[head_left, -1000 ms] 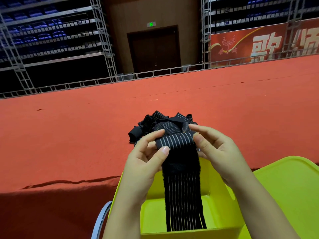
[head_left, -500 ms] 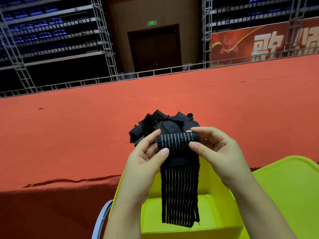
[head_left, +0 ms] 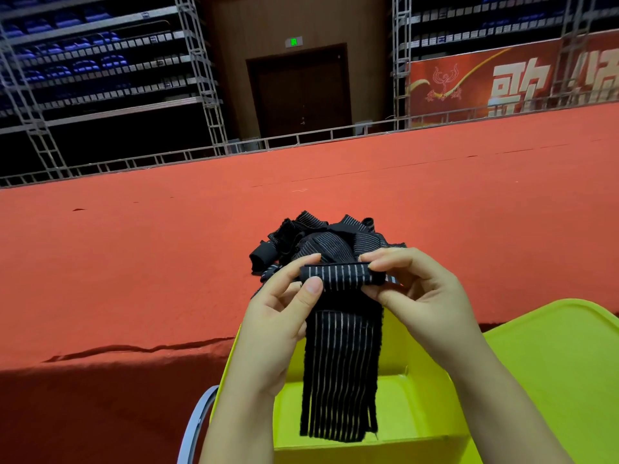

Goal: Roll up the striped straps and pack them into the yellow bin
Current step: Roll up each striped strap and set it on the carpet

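- Pinching the left end of a rolled black fabric strap with thin white stripes (head_left: 340,333), the left hand (head_left: 281,316) has its thumb laid across the front of the roll and its forefinger curled over the top.
- The right hand (head_left: 418,293) grips the roll's right end the same way, fingers bent over the top and thumb pressed in from below.
- The rolled part lies level between the two hands; the unrolled tail hangs straight down from it, its lower edge inside the open bright yellow plastic bin (head_left: 422,393).
- A matching yellow lid (head_left: 552,363) lies just right of the bin, partly under the right forearm.
- A grey curved rim (head_left: 197,423) shows at the bin's left side; what it belongs to cannot be told.
- Beyond the hands, a loose heap of more black striped straps (head_left: 318,239) sits on the red carpeted platform (head_left: 134,262).
- A red banner (head_left: 522,85) at the far right bears large pale Chinese characters, cut off by the frame edge, and a small emblem.
- A green lit exit sign (head_left: 293,41) hangs above a dark brown double door (head_left: 301,92); its symbol is too small to read.
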The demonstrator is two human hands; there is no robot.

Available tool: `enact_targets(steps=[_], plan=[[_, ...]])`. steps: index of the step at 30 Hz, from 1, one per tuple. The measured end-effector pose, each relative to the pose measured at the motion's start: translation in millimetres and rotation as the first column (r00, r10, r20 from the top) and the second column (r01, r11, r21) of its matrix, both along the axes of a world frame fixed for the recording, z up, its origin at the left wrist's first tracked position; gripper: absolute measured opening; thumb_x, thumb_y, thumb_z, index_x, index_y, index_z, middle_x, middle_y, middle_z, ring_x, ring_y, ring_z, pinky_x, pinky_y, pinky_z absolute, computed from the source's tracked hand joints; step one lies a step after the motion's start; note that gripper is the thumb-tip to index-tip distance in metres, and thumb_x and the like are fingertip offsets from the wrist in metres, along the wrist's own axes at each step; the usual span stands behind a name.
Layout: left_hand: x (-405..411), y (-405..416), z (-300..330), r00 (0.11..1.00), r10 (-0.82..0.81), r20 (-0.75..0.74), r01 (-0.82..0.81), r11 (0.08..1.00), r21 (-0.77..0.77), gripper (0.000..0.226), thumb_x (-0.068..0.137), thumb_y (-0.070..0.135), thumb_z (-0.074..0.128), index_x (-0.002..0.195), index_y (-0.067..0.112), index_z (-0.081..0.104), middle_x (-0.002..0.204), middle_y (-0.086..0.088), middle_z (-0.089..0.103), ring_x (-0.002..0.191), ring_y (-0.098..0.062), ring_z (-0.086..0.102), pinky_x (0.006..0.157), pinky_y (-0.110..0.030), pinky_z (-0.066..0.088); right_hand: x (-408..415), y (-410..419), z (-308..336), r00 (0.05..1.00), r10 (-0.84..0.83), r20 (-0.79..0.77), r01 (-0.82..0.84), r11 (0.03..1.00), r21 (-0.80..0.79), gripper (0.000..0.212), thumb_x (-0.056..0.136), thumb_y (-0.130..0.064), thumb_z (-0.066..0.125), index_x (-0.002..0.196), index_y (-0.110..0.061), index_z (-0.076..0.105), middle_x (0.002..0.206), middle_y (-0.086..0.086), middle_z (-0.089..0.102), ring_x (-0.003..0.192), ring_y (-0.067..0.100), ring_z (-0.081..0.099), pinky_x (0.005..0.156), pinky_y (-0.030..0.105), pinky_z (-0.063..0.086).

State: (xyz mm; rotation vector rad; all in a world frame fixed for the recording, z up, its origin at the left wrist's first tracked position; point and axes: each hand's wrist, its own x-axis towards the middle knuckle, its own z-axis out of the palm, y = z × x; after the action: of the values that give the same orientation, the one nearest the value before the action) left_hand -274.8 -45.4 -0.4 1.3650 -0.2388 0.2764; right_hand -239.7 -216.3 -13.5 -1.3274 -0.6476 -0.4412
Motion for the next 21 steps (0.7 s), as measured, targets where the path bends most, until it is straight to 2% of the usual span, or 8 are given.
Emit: enact_targets(steps=[3,6,7,9,13,18,21], plan=[[-0.9,1.5,-0.1,1.0,-0.01,0.024,0.01,1.0,0.001,0.03,0.076,0.024,0.064,0.102,0.036,0.074,0.085,-0.001,0.069,0.088,-0.026,0.051,0.078,-0.046,0.032,-1.9,-3.8,1.9,0.987,0.1,-0.122,-0.098,0.995,0.022,0.027,0.078,0.004,0.069,0.096,-0.015,0.069,0.103,-0.002,0.072,0.097,0.01,0.067,0.081,0.018,0.051],[-2.3,2.5,-0.6,0.999,-0.031,0.04,0.03,0.999,0.027,0.032,0.076,0.019,0.063,0.099,0.037,0.075,0.088,0.002,0.073,0.088,-0.016,0.065,0.076,-0.033,0.051,-0.2,-5.3,0.8,0.969,0.092,-0.23,-0.096,0.995,-0.005,0.025,0.079,-0.02,0.071,0.103,-0.028,0.071,0.103,-0.004,0.073,0.091,0.009,0.068,0.081,0.025,0.055],[-2.6,3.5,-1.2,0.998,-0.04,0.044,0.039,0.999,0.029,0.033,0.076,0.017,0.062,0.099,0.036,0.075,0.092,0.0,0.074,0.089,-0.014,0.067,0.074,-0.027,0.054,0.6,-4.7,0.3,0.959,0.088,-0.268,-0.093,0.996,-0.004,0.026,0.078,-0.025,0.07,0.103,-0.031,0.071,0.105,-0.003,0.072,0.093,0.009,0.067,0.079,0.027,0.056],[-2.7,5.2,-2.0,0.998,-0.05,0.047,0.049,0.999,0.022,0.034,0.076,0.012,0.062,0.101,0.032,0.075,0.1,-0.004,0.074,0.094,-0.015,0.069,0.073,-0.024,0.055,1.6,-4.0,-0.8,0.944,0.084,-0.32,-0.093,0.996,-0.014,0.031,0.074,-0.029,0.067,0.103,-0.038,0.071,0.108,-0.001,0.07,0.097,0.01,0.066,0.075,0.026,0.056],[-3.2,6.0,-1.8,0.997,-0.073,0.032,0.074,0.997,-0.01,0.038,0.075,0.01,0.063,0.105,0.031,0.075,0.109,-0.008,0.073,0.102,-0.019,0.069,0.08,-0.029,0.056,0.8,-4.9,-1.4,0.943,0.082,-0.322,-0.089,0.996,-0.008,0.032,0.073,-0.027,0.067,0.104,-0.035,0.071,0.103,-0.002,0.067,0.093,0.007,0.062,0.074,0.025,0.054],[-4.1,5.2,-0.5,0.998,-0.058,0.006,0.058,0.998,-0.007,0.032,0.075,0.021,0.065,0.102,0.035,0.075,0.106,-0.004,0.073,0.1,-0.017,0.069,0.083,-0.034,0.057,1.9,-3.8,-1.8,0.952,0.118,-0.283,-0.107,0.993,0.052,0.031,0.075,-0.015,0.075,0.103,-0.027,0.073,0.101,-0.006,0.07,0.093,0.007,0.063,0.075,0.022,0.051],[-4.4,4.2,-0.3,0.999,-0.031,0.016,0.031,0.999,0.011,0.033,0.074,0.02,0.065,0.1,0.038,0.075,0.107,-0.002,0.074,0.102,-0.016,0.068,0.088,-0.036,0.056,2.2,-2.7,-2.5,0.957,0.143,-0.252,-0.131,0.989,0.064,0.032,0.076,-0.01,0.073,0.103,-0.028,0.073,0.107,-0.004,0.07,0.1,0.01,0.064,0.084,0.026,0.052]])
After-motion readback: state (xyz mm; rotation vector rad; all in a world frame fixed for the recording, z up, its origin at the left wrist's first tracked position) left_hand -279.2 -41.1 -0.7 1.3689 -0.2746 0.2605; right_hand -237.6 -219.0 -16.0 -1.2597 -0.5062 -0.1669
